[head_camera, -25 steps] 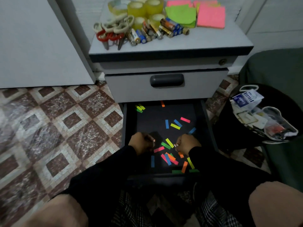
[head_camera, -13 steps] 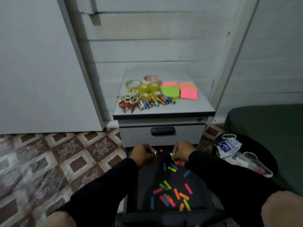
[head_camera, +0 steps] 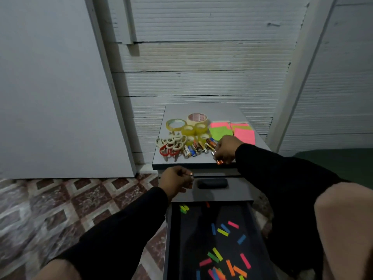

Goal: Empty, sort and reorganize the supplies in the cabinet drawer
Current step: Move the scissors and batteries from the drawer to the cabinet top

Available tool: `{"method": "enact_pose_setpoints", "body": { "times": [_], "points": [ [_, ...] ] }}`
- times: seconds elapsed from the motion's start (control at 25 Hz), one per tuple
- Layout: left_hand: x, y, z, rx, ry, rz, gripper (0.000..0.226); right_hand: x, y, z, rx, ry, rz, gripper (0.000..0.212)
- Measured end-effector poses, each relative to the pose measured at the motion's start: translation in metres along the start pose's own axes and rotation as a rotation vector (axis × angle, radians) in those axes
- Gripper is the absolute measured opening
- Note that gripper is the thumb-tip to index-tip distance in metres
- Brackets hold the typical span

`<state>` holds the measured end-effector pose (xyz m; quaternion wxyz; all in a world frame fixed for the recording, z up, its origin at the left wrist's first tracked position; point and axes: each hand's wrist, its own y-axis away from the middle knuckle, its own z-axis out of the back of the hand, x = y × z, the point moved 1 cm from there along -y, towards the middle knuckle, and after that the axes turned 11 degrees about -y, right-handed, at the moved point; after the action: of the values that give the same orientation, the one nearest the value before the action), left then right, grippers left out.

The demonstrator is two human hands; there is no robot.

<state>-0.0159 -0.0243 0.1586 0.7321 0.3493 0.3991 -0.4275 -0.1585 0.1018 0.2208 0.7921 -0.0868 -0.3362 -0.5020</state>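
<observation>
**Two hands up at the cabinet, each with a small battery**

Two hands raised, both in black sleeves. Right hand (head_camera: 227,148) sits at the front edge of the cabinet top (head_camera: 181,110), fingers curled around a battery (head_camera: 220,162); we see its orange end poking out below the knuckles, touching or just above the surface, can't tell which. Left hand (head_camera: 176,183) hangs lower, in front of the closed upper drawer (head_camera: 240,188), just left of its dark handle (head_camera: 212,183). Its fingers are clenched on something small with a metallic tip (head_camera: 191,174); it looks like another battery, but we can't confirm.

On the cabinet top, sorted groups:
- tape rolls (head_camera: 188,127) at the back, one bigger roll behind the yellow ones
- scissors (head_camera: 171,145) front left, white and red handles
- row of batteries (head_camera: 196,148) in front of the tape, just left of the right hand
- sticky notes (head_camera: 232,130), pink and green, back right, partly hidden by the right hand

Bottom drawer (head_camera: 173,249) is pulled open below us. Its dark floor carries scattered paper tabs (head_camera: 222,232), pink, blue, yellow, green and orange, densest toward the near end, with a few up in the far left corner.

Patterned tile floor (head_camera: 60,209) on the left, white panel wall (head_camera: 201,57) behind the cabinet.
</observation>
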Motion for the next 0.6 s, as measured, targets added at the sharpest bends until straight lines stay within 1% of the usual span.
{"method": "enact_pose_setpoints", "body": {
  "times": [0.12,0.32,0.44,0.48,0.56,0.6],
  "points": [
    [-0.002,-0.011,0.009,0.018,0.037,0.004,0.012,0.013,-0.029,0.004,-0.035,0.007,0.021,0.025],
    [-0.006,-0.026,0.017,0.024,0.06,-0.005,0.012,0.024,-0.06,0.001,-0.061,0.09,0.058,0.02],
    [-0.007,-0.033,0.019,0.032,0.086,-0.008,0.01,0.029,-0.072,-0.004,-0.077,0.132,0.068,0.007],
    [-0.007,-0.034,0.02,0.03,0.088,-0.006,0.01,0.03,-0.074,-0.006,-0.09,0.14,0.071,0.011],
    [-0.005,-0.037,0.02,0.027,0.081,-0.001,0.009,0.03,-0.079,-0.01,-0.117,0.169,0.086,0.027],
    [-0.005,-0.038,0.02,0.026,0.083,0.003,0.009,0.029,-0.081,-0.011,-0.129,0.175,0.094,0.031]
  ]
}}
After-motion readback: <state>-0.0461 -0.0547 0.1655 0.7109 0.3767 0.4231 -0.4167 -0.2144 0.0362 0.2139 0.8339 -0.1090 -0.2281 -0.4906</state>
